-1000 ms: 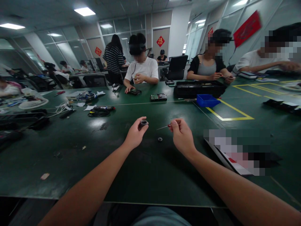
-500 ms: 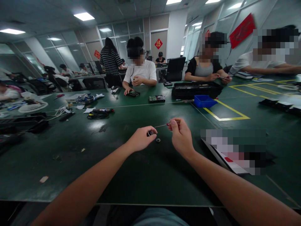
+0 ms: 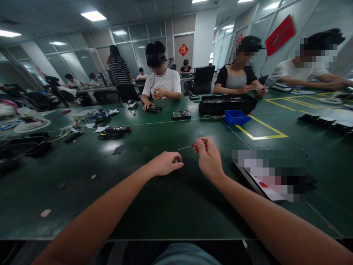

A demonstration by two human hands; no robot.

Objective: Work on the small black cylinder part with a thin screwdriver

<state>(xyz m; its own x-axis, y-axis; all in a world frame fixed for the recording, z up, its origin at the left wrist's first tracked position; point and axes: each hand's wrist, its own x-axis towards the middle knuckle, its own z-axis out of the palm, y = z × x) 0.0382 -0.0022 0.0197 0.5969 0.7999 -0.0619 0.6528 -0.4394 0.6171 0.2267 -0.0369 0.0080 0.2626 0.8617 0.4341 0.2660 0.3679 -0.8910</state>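
My left hand [image 3: 165, 163] rests low over the green table [image 3: 154, 217], fingers curled round a small dark round part [image 3: 176, 160] with a shiny edge. Most of that part is hidden by the fingers, so its kind cannot be made out. In my right hand [image 3: 209, 156] is a screwdriver [image 3: 185, 147] with a reddish handle, gripped between thumb and fingers. Its thin metal shaft points left, and the tip is just above and beyond my left fingertips, apart from the round part.
To the right lies a white-edged flat item [image 3: 271, 192], partly blurred out. Farther off are a blue bin [image 3: 237, 117], a long black tray [image 3: 227, 106], a hard drive [image 3: 181, 115] and a coiled black cable [image 3: 111, 134]. Several co-workers sit across the table.
A small round piece that lay on the table just right of my left hand no longer shows. My left fingers have closed lower; the screwdriver stays in my right hand.
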